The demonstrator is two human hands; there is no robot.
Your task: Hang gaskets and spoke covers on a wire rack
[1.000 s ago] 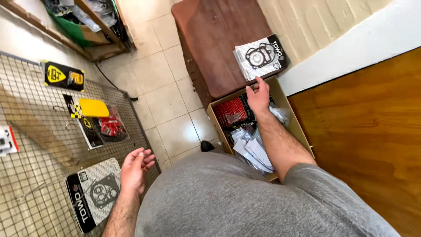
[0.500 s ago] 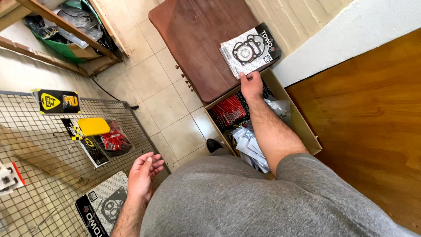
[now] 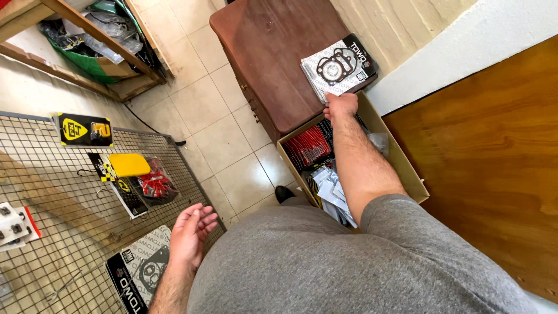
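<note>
1. I see my right hand at one o'clock, arm stretched out, fingers pinched on the gasket packet, which lies flat on the brown cabinet above the cardboard box.
2. My left hand hangs at seven o'clock, palm up, fingers loosely spread, empty, beside the wire rack.

Flat gasket packet — black-and-white, rings showing — lying tilted on the brown cabinet.

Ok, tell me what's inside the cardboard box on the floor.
The cardboard box holds a row of red packets and loose clear plastic bags. The right forearm crosses over it, covering the middle; whatever lies below the packets is hidden.
</note>
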